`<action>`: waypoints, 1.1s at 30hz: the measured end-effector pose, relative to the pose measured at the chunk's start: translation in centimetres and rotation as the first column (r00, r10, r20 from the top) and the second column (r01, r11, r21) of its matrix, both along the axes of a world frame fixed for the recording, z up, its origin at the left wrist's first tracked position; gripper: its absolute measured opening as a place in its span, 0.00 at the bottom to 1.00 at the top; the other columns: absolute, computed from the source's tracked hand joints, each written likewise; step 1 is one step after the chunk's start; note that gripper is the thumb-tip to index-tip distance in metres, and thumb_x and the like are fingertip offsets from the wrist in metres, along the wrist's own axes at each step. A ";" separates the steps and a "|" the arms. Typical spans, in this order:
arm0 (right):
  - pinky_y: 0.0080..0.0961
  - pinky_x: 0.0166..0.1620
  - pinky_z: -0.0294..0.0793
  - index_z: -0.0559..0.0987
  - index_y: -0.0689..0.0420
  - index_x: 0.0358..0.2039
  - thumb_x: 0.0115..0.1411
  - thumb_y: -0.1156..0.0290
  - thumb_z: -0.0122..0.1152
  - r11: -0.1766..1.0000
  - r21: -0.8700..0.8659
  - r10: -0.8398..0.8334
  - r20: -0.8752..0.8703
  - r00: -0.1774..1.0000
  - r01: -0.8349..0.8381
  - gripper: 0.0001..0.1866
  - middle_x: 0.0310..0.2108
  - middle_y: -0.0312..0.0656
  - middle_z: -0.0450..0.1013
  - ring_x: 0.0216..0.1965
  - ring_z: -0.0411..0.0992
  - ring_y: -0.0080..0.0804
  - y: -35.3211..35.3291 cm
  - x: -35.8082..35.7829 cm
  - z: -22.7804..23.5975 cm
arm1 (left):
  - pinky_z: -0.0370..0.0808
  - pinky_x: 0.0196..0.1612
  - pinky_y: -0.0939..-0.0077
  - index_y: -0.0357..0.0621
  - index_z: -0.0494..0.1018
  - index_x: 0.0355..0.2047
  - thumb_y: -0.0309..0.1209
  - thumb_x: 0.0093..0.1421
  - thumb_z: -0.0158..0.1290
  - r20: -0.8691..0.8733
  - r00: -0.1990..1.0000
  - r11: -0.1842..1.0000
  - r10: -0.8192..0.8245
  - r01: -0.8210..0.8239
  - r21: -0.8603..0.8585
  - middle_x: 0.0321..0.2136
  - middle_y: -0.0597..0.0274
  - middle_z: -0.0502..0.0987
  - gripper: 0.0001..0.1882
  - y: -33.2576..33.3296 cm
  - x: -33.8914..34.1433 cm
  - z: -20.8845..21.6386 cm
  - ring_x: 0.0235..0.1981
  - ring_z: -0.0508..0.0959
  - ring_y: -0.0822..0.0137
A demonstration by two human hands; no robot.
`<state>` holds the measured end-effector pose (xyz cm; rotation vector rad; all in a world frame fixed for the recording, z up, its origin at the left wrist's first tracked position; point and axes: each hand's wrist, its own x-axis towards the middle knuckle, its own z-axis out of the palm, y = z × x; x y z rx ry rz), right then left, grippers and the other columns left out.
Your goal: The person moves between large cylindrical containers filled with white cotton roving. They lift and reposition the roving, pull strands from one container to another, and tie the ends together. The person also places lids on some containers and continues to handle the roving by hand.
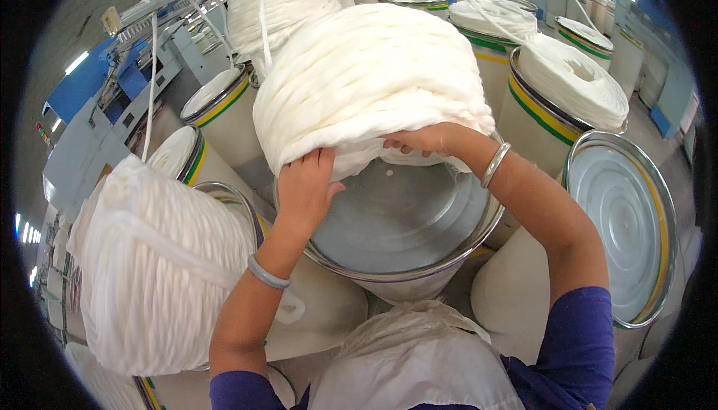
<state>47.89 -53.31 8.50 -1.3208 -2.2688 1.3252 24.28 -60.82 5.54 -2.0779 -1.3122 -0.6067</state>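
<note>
A large coil of white cotton sliver (pixel 366 74) is tipped up at the far side of an open can (pixel 400 288), baring the can's grey metal plate (pixel 396 223). My left hand (pixel 305 189) grips the coil's lower edge at the left, fingers hooked into the strands and thumb apart. On the right, my right hand (pixel 426 141) has its fingers curled into the same edge; their tips are partly hidden by the strands. One strand of sliver (pixel 264 21) runs upward from the coil's back left.
Another tall sliver coil (pixel 164 268) stands close on my left. To the right are a can with a bare metal plate (pixel 617 223) and a can topped by a ring-shaped coil (pixel 572 85). Grey and blue machinery (pixel 112 118) lines the far left.
</note>
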 end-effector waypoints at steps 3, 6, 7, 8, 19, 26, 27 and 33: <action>0.47 0.60 0.62 0.62 0.52 0.65 0.61 0.33 0.40 0.998 -0.056 -0.016 0.062 0.998 0.019 0.42 0.63 0.47 0.61 0.62 0.62 0.45 0.6 -0.4 0.1 | 0.73 0.38 0.61 0.42 0.74 0.39 0.35 0.44 0.66 -0.029 0.998 0.998 0.049 -0.048 0.031 0.34 0.57 0.75 0.22 0.1 -0.7 -1.3 0.35 0.76 0.51; 0.54 0.59 0.61 0.61 0.59 0.64 0.59 0.32 0.42 0.995 -0.092 -0.035 -0.008 0.999 0.034 0.46 0.62 0.57 0.59 0.60 0.63 0.52 1.3 -1.1 -0.6 | 0.73 0.36 0.64 0.42 0.75 0.35 0.31 0.47 0.64 0.183 0.983 0.996 -0.005 0.021 -0.088 0.31 0.59 0.75 0.15 -1.2 0.3 -1.9 0.31 0.76 0.55; 0.57 0.59 0.60 0.60 0.63 0.64 0.59 0.32 0.43 0.990 -0.115 -0.080 -0.036 0.996 0.076 0.48 0.62 0.61 0.58 0.59 0.62 0.55 1.5 -1.4 -1.0 | 0.73 0.35 0.66 0.41 0.75 0.34 0.30 0.48 0.63 0.309 0.950 0.986 -0.039 0.087 -0.141 0.30 0.61 0.75 0.13 -2.0 1.2 -2.4 0.30 0.76 0.58; 0.54 0.57 0.63 0.63 0.61 0.62 0.61 0.36 0.44 0.977 -0.189 -0.123 -0.111 0.986 0.101 0.42 0.60 0.59 0.60 0.58 0.64 0.51 1.7 -1.7 -1.4 | 0.73 0.35 0.68 0.41 0.75 0.33 0.29 0.49 0.62 0.434 0.897 0.973 -0.087 0.170 -0.156 0.28 0.63 0.75 0.11 -2.5 2.2 -3.0 0.29 0.76 0.61; 0.30 0.33 0.77 0.79 0.63 0.35 0.50 0.83 0.65 0.930 -0.366 -0.172 -0.376 0.911 0.024 0.11 0.29 0.45 0.76 0.30 0.75 0.34 1.4 0.0 -3.4 | 0.72 0.48 0.67 0.41 0.72 0.45 0.34 0.51 0.61 0.253 0.964 0.396 0.077 0.203 -0.895 0.41 0.57 0.78 0.22 5.6 3.3 -10.8 0.45 0.75 0.60; 0.30 0.28 0.72 0.81 0.60 0.27 0.52 0.62 0.64 0.950 0.180 0.184 0.342 0.922 -0.256 0.13 0.26 0.43 0.79 0.26 0.75 0.34 -2.0 3.7 -1.8 | 0.64 0.60 0.48 0.47 0.45 0.67 0.49 0.63 0.51 0.848 0.500 0.255 0.176 0.809 -0.529 0.65 0.49 0.52 0.40 7.8 1.9 -5.0 0.64 0.56 0.48; 0.32 0.29 0.73 0.82 0.60 0.27 0.51 0.62 0.64 0.868 0.255 0.276 0.466 0.840 -0.427 0.12 0.27 0.44 0.79 0.27 0.76 0.36 -3.2 4.0 -1.7 | 0.63 0.61 0.45 0.47 0.41 0.67 0.49 0.65 0.48 0.861 0.409 0.237 0.304 0.842 -0.484 0.66 0.49 0.49 0.40 8.1 2.7 -4.0 0.64 0.55 0.46; 0.34 0.29 0.77 0.83 0.57 0.27 0.51 0.69 0.62 0.702 0.400 0.066 0.787 0.613 -0.589 0.06 0.30 0.44 0.80 0.35 0.80 0.36 -13.8 6.3 -3.5 | 0.55 0.66 0.49 0.41 0.39 0.68 0.54 0.61 0.53 0.835 0.091 0.316 0.543 0.899 -0.303 0.67 0.40 0.44 0.49 8.7 6.3 1.8 0.68 0.46 0.45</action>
